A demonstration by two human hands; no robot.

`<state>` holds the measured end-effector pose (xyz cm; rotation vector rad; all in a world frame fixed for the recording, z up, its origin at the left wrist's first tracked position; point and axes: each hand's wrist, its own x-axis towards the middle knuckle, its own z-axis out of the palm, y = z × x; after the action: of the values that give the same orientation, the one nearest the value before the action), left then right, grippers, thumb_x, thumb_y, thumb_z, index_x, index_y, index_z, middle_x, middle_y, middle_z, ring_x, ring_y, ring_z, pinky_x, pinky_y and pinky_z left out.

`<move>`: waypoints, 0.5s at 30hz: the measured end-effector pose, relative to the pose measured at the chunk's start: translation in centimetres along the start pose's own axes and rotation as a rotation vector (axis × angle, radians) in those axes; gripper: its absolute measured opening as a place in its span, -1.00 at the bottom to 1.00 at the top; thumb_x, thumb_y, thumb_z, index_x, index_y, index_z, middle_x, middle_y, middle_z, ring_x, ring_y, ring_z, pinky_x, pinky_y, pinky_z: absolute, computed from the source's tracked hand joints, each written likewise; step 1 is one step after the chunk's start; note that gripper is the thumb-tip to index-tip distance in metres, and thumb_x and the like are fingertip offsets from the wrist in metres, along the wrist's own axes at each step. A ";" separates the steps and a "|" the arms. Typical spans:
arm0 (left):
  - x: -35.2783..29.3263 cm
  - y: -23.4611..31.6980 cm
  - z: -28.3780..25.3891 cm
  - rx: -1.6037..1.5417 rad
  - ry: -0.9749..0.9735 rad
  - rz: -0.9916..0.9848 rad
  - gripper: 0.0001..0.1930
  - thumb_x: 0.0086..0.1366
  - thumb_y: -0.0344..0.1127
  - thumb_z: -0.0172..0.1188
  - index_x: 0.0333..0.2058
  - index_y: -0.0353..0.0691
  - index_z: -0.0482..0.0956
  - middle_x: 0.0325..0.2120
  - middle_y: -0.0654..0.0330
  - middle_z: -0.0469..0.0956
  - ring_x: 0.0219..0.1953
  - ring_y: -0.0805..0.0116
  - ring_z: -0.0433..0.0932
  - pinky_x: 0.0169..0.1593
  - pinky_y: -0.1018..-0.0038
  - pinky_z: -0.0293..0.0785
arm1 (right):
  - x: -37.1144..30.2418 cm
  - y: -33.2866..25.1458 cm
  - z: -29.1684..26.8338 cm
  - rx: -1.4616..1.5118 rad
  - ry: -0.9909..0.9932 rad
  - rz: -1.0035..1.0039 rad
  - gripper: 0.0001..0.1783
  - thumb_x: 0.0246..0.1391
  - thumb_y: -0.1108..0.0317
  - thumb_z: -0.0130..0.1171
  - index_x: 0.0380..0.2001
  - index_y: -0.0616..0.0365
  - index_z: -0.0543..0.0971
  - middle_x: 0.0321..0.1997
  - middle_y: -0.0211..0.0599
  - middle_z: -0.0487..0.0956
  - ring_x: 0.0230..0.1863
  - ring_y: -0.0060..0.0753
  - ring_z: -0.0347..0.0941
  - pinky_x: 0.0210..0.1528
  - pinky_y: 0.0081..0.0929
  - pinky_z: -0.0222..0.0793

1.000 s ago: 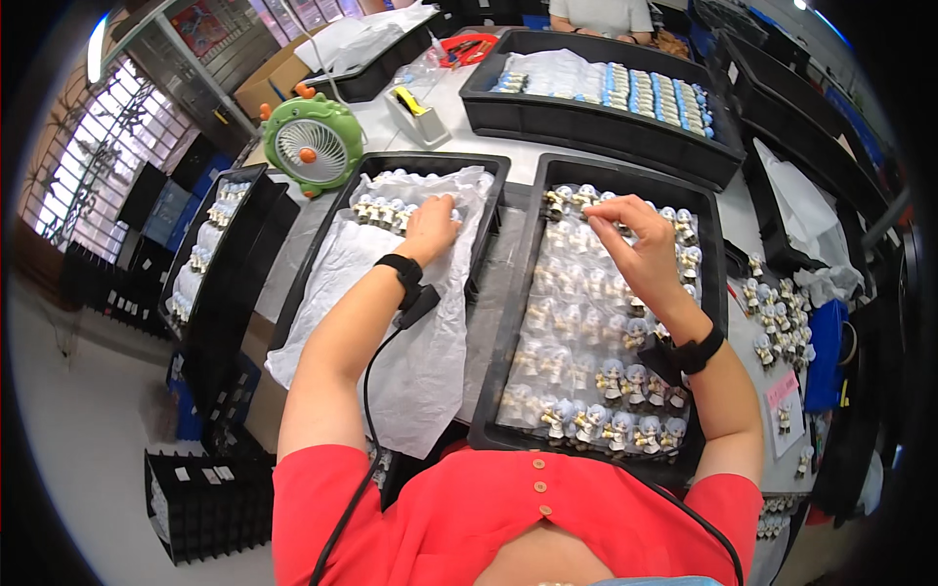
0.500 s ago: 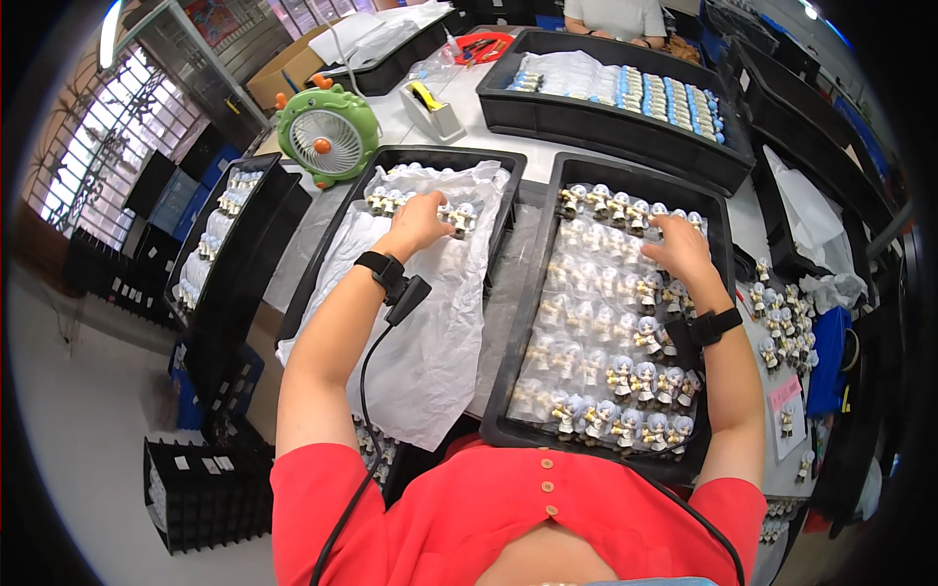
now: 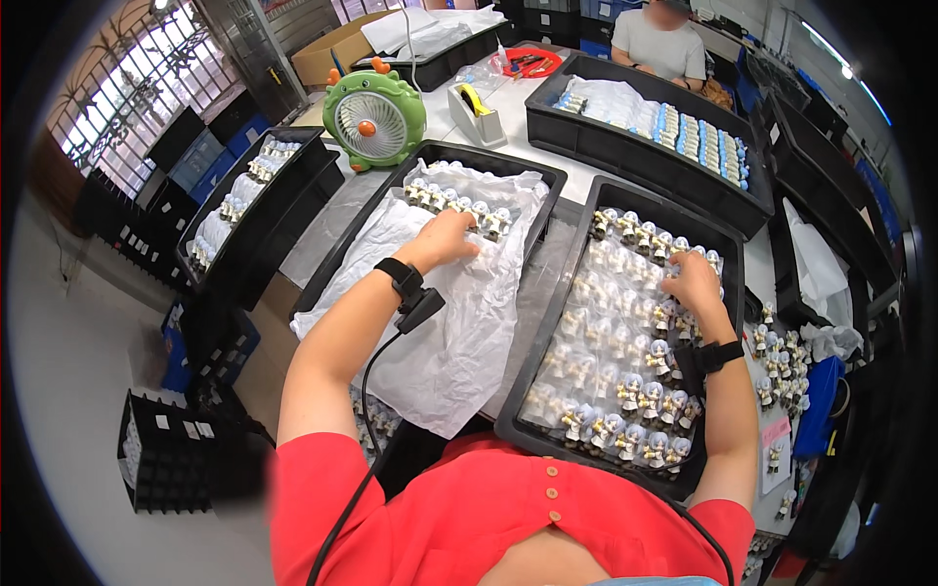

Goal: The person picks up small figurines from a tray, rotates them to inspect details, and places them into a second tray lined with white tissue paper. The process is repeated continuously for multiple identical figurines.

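Reaching forward over a black tray (image 3: 337, 256) lined with white plastic sheet (image 3: 459, 332), the left hand (image 3: 447, 239) rests with its fingers curled down at a short row of small figurines (image 3: 457, 203) standing along the tray's far end; whether the fingers pinch one of them cannot be told, since the hand covers the spot. The right hand (image 3: 696, 283) lies palm down in the second black tray (image 3: 547, 342) just to the right, fingers bent onto the wrapped figurines (image 3: 625, 352) that fill this tray in close rows, touching those near its far right side; its grip is likewise hidden. Both wrists carry black bands, and a black cable (image 3: 376, 376) hangs from the left one toward the red shirt. Beyond the 2 trays stand a green desk fan (image 3: 374, 119) and a tape dispenser (image 3: 476, 109) on the grey table (image 3: 342, 220). Farther back, another black tray (image 3: 625, 146) holds blue-capped pieces, with a seated person in a grey shirt (image 3: 664, 41) behind it. More loose figurines (image 3: 782, 361) lie on the table to the right.
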<state>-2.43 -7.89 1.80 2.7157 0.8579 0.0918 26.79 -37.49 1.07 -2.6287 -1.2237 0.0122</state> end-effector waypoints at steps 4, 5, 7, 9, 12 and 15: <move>-1.8 4.5 -2.6 -0.227 0.137 0.161 -0.59 0.11 -0.32 0.28 -0.04 -0.24 0.50 -0.21 0.04 0.54 -0.24 0.30 0.55 -0.12 0.48 0.46 | -0.8 -2.8 -1.5 0.407 0.188 -0.277 -0.47 -0.27 0.37 0.35 -0.09 0.13 0.54 -0.16 -0.14 0.51 -0.23 -0.20 0.50 -0.14 -0.36 0.43; -3.1 6.9 -3.6 -0.475 0.105 0.192 -0.60 0.14 -0.32 0.27 -0.02 -0.24 0.49 -0.21 0.10 0.53 -0.22 0.37 0.54 -0.11 0.52 0.45 | -1.1 -3.9 -1.8 0.512 0.233 -0.364 -0.44 -0.26 0.39 0.35 -0.05 0.12 0.52 -0.15 -0.18 0.51 -0.24 -0.26 0.49 -0.15 -0.41 0.43; -5.3 10.2 -3.7 -0.967 -0.030 0.232 -0.57 0.23 -0.32 0.21 0.07 -0.21 0.42 -0.12 0.23 0.47 -0.11 0.46 0.48 -0.04 0.52 0.42 | -2.3 -6.1 -2.8 0.649 0.282 -0.499 -0.36 -0.26 0.42 0.38 0.02 0.09 0.47 -0.15 -0.24 0.51 -0.27 -0.37 0.46 -0.18 -0.48 0.41; -7.4 13.3 -3.3 -1.195 -0.172 0.230 -0.47 0.26 -0.31 0.17 0.19 -0.17 0.25 0.05 0.20 0.32 0.08 0.43 0.33 0.09 0.47 0.34 | -4.0 -7.8 -4.0 0.727 0.291 -0.589 -0.26 -0.28 0.44 0.41 0.09 0.06 0.43 -0.14 -0.30 0.51 -0.29 -0.46 0.43 -0.19 -0.53 0.38; -9.1 15.8 -1.8 -1.426 -0.247 0.155 -0.43 0.32 -0.23 0.11 0.25 -0.17 0.14 0.14 0.19 0.27 0.14 0.41 0.30 0.18 0.41 0.27 | -5.8 -9.2 -4.2 0.931 0.226 -0.641 -0.17 -0.29 0.41 0.46 0.15 0.07 0.37 -0.11 -0.34 0.53 -0.29 -0.54 0.39 -0.19 -0.56 0.34; -8.6 16.5 -0.1 -1.685 -0.375 0.119 -0.44 0.34 -0.21 0.08 0.24 -0.18 0.15 0.13 0.19 0.30 0.14 0.40 0.32 0.18 0.40 0.28 | -6.6 -9.8 -4.5 0.893 0.208 -0.705 -0.19 -0.30 0.40 0.46 0.13 0.08 0.38 -0.13 -0.33 0.52 -0.28 -0.53 0.40 -0.21 -0.55 0.35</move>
<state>-0.37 -25.67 7.00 1.1087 0.2037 0.1976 15.62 -37.29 6.98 -1.3488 -1.5245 0.1235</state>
